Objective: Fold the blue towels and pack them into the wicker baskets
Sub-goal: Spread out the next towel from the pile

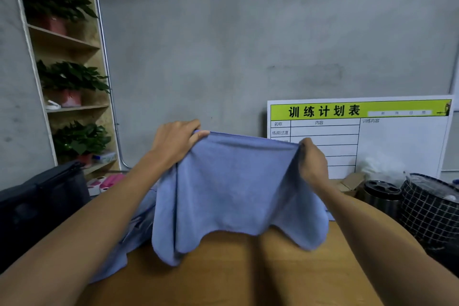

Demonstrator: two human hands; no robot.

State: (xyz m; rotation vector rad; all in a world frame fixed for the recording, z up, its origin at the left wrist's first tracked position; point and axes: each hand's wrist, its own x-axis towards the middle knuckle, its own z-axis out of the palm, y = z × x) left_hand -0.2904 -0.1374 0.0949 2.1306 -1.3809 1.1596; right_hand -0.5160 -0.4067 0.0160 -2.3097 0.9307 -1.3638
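Note:
I hold a blue towel (236,189) up in the air above the wooden table (236,276). My left hand (173,141) grips its upper left corner and my right hand (311,161) pinches its upper right corner. The top edge is stretched between them and the rest hangs down in loose folds. More blue towel fabric (124,248) lies on the table under my left forearm, partly hidden. No wicker basket shows in this view.
A dark bag (39,201) sits at the left. Behind it stands a wooden shelf (72,42) with potted plants. A white planning board (372,131) leans on the wall at right. A black canister (382,194) and a checked basket (432,208) stand at the right.

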